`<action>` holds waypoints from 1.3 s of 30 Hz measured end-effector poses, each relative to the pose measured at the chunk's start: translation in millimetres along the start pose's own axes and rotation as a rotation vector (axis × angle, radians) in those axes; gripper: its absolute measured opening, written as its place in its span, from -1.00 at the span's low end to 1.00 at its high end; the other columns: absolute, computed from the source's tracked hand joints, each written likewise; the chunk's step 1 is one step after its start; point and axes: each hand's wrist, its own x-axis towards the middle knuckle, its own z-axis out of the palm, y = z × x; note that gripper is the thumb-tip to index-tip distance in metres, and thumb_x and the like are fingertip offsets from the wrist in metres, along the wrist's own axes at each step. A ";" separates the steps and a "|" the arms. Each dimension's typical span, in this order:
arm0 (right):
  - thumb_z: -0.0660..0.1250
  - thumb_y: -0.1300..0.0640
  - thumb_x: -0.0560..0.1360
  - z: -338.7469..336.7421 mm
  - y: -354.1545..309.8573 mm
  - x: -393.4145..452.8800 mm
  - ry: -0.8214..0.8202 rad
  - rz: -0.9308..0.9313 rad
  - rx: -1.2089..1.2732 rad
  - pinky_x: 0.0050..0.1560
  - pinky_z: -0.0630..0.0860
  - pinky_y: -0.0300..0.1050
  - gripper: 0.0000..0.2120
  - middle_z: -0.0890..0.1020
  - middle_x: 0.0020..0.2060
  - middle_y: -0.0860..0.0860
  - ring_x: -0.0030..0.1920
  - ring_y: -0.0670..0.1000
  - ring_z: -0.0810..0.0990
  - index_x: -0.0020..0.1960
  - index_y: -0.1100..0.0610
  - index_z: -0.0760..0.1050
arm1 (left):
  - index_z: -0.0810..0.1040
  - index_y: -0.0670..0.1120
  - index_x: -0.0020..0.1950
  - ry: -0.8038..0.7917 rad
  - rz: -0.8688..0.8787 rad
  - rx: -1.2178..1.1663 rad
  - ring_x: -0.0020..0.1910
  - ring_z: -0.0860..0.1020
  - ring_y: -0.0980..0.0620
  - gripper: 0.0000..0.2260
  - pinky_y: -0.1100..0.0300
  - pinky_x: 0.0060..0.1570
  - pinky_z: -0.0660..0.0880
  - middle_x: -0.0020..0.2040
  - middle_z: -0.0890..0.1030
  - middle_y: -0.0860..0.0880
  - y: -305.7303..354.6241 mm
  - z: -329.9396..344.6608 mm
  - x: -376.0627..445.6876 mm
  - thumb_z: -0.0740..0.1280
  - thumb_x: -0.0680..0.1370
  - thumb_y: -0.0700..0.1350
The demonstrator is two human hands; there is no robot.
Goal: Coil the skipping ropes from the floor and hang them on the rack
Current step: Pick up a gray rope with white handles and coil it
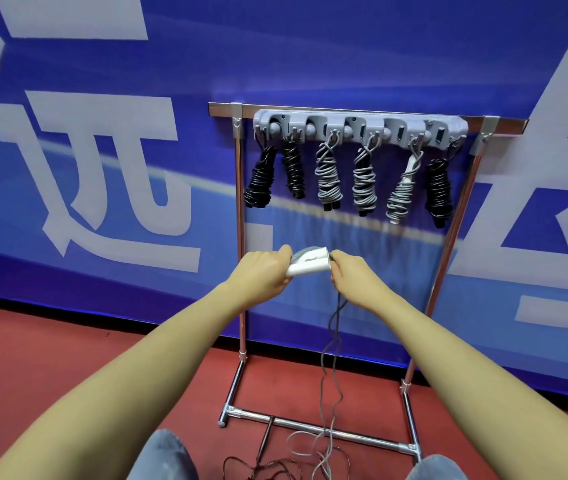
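Gripped in the left hand (pixel 264 271) are the white handles (pixel 310 266) of a grey skipping rope (pixel 332 344), fingers curled round one end; the cord is pinched at the other end by the right hand (pixel 348 271). From there the cord is trailed down to the red floor (pixel 67 358), where loose loops are seen beside what appears to be a dark rope (pixel 268 462). Six coiled ropes (pixel 327 174) are hung on the rack (pixel 358 128) behind.
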 end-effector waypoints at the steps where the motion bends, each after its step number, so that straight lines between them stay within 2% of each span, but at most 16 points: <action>1: 0.03 0.16 0.62 -0.6 -0.7 -0.2 0.004 0.022 0.086 -0.16 0.51 0.07 -0.78 0.53 -0.23 0.13 -0.26 0.17 0.54 -0.11 0.11 0.41 | 0.32 -0.15 0.02 0.017 -0.042 -0.046 -0.30 0.40 -0.16 -0.87 0.09 -0.32 0.29 -0.13 0.57 -0.13 2.0 -0.2 2.0 0.16 0.60 -0.09; 8: 0.23 0.17 0.55 -9.0 -9.6 -9.1 -0.048 0.031 0.320 -0.37 0.55 -0.18 -0.76 0.44 -0.41 -0.02 -0.43 0.05 0.50 -0.13 0.36 0.50 | 0.29 -0.16 -0.02 0.031 -0.228 -0.154 -0.26 0.48 -0.21 -0.93 0.06 -0.34 0.31 -0.15 0.55 -0.16 5.7 11.3 15.3 0.16 0.59 -0.18; 10: 0.24 0.19 0.51 -12.9 -11.6 -10.4 -0.086 -0.021 0.234 -0.30 0.60 -0.07 -0.80 0.47 -0.39 0.06 -0.42 0.05 0.55 -0.16 0.34 0.47 | 0.32 -0.16 -0.01 0.007 -0.257 -0.141 -0.32 0.42 -0.17 -0.96 0.07 -0.36 0.31 -0.15 0.56 -0.16 3.4 17.0 16.2 0.17 0.58 -0.21; 13: 0.19 0.19 0.49 -21.6 -16.9 -7.7 -0.115 -0.138 -0.246 -0.27 0.47 -0.03 -0.85 0.59 -0.26 0.06 -0.22 0.12 0.61 -0.12 0.21 0.52 | 0.35 -0.17 0.03 -0.036 -0.251 -0.067 -0.33 0.41 -0.14 -0.95 0.09 -0.35 0.30 -0.18 0.53 -0.11 2.8 20.1 16.3 0.17 0.57 -0.23; 15: 0.23 0.18 0.49 -24.2 -18.6 -3.7 0.024 -0.335 -0.671 -0.27 0.31 -0.09 -0.87 0.60 -0.17 0.06 -0.14 0.14 0.57 -0.08 0.16 0.55 | 0.37 -0.18 0.07 -0.076 -0.219 0.003 -0.32 0.41 -0.13 -0.91 0.10 -0.34 0.30 -0.21 0.46 -0.07 5.0 18.5 16.5 0.17 0.58 -0.24; 16: 0.34 0.18 0.42 -25.4 -20.3 -3.1 0.112 -0.463 -0.833 -0.30 0.28 -0.10 -0.94 0.58 -0.23 0.03 -0.21 0.12 0.56 -0.14 0.14 0.57 | 0.37 -0.19 0.08 -0.094 -0.199 0.036 -0.33 0.41 -0.12 -0.90 0.11 -0.35 0.30 -0.22 0.46 -0.06 6.1 17.0 16.4 0.16 0.58 -0.24; 18: 0.52 0.22 0.17 -24.9 -20.6 -2.6 0.242 -0.544 -0.926 -0.40 0.25 -0.15 -0.83 0.50 -0.39 -0.01 -0.42 0.06 0.46 -0.33 0.10 0.54 | 0.38 -0.19 0.09 -0.121 -0.143 0.095 -0.33 0.41 -0.11 -0.89 0.10 -0.35 0.31 -0.21 0.48 -0.07 5.2 14.3 17.3 0.15 0.58 -0.23; 20: 0.53 0.26 0.14 -24.4 -19.4 -0.8 0.314 -0.476 -0.817 -0.45 0.19 -0.16 -0.74 0.50 -0.32 0.02 -0.43 0.08 0.46 -0.24 0.12 0.52 | 0.39 -0.20 0.10 -0.149 -0.074 0.152 -0.33 0.41 -0.12 -0.88 0.10 -0.35 0.30 -0.24 0.45 -0.07 2.3 9.3 17.1 0.15 0.58 -0.22; 23: 0.30 0.19 0.53 -22.3 -21.3 0.5 0.290 -0.184 -0.463 -0.31 0.30 -0.06 -0.80 0.50 -0.04 0.07 -0.12 0.20 0.55 0.13 0.17 0.38 | 0.38 -0.18 0.10 -0.201 0.091 0.216 -0.31 0.42 -0.15 -0.87 0.09 -0.35 0.30 -0.15 0.55 -0.12 3.4 2.0 12.6 0.14 0.59 -0.21; 26: 0.25 0.04 0.59 -22.4 -13.2 6.6 0.182 0.025 -0.124 -0.25 0.36 -0.06 -0.82 0.52 -0.20 0.00 -0.13 0.15 0.52 0.02 0.17 0.42 | 0.35 -0.16 0.10 -0.190 0.218 0.245 -0.31 0.40 -0.15 -0.87 0.08 -0.34 0.30 -0.14 0.57 -0.10 12.7 -2.3 4.9 0.13 0.61 -0.14; 29: 0.33 -0.04 0.54 -23.3 -3.0 8.0 0.103 0.102 -0.020 -0.35 0.34 -0.13 -0.77 0.48 -0.38 -0.17 -0.31 -0.02 0.48 -0.11 0.13 0.50 | 0.37 -0.16 0.03 -0.060 0.339 0.213 -0.36 0.44 -0.14 -0.90 0.11 -0.43 0.25 -0.22 0.54 -0.08 14.4 -0.6 4.6 0.22 0.58 -0.15; 32: 0.35 -0.06 0.50 -21.9 1.9 3.8 0.046 0.131 0.101 -0.33 0.32 -0.14 -0.71 0.50 -0.45 -0.14 -0.36 -0.02 0.41 -0.30 0.09 0.46 | 0.41 -0.18 -0.25 0.204 0.460 0.130 -0.65 0.37 -0.09 -0.71 0.30 -0.59 0.02 -0.49 0.44 -0.05 13.0 -7.0 3.9 0.53 0.25 -0.26; 34: 0.30 0.20 0.49 -18.9 1.5 4.9 0.013 0.157 0.192 -0.33 0.29 -0.17 -0.69 0.49 -0.55 -0.20 -0.37 -0.02 0.37 -0.40 0.07 0.35 | 0.39 -0.17 -0.31 0.287 0.421 0.072 -0.69 0.31 -0.06 -0.69 0.33 -0.59 0.01 -0.53 0.41 -0.04 13.5 -11.5 11.2 0.53 0.20 -0.28; 36: 0.25 0.31 0.42 -18.7 0.4 7.4 0.037 0.112 0.205 -0.28 0.40 -0.13 -0.77 0.60 -0.40 -0.15 -0.31 0.04 0.48 -0.34 0.05 0.46 | 0.40 -0.19 -0.25 0.328 0.360 0.010 -0.64 0.37 -0.11 -0.75 0.27 -0.58 0.06 -0.49 0.41 -0.06 21.3 -18.0 15.3 0.48 0.29 -0.28; 37: 0.23 0.30 0.40 -18.6 0.5 8.1 0.061 0.077 0.199 -0.25 0.46 -0.06 -0.78 0.63 -0.31 -0.05 -0.28 0.10 0.53 -0.30 0.04 0.52 | 0.41 -0.20 -0.16 0.324 0.293 -0.024 -0.53 0.44 -0.14 -0.81 0.19 -0.54 0.13 -0.41 0.43 -0.07 23.8 -19.6 17.8 0.43 0.40 -0.26; 39: 0.21 0.27 0.45 -20.5 -2.8 3.8 0.082 0.062 0.275 -0.33 0.36 -0.08 -0.73 0.58 -0.40 -0.03 -0.40 0.07 0.43 -0.33 0.03 0.55 | 0.36 -0.20 0.05 0.197 0.087 -0.010 -0.25 0.52 -0.18 -0.86 0.09 -0.38 0.22 -0.22 0.46 -0.08 28.9 -23.3 20.5 0.22 0.59 -0.14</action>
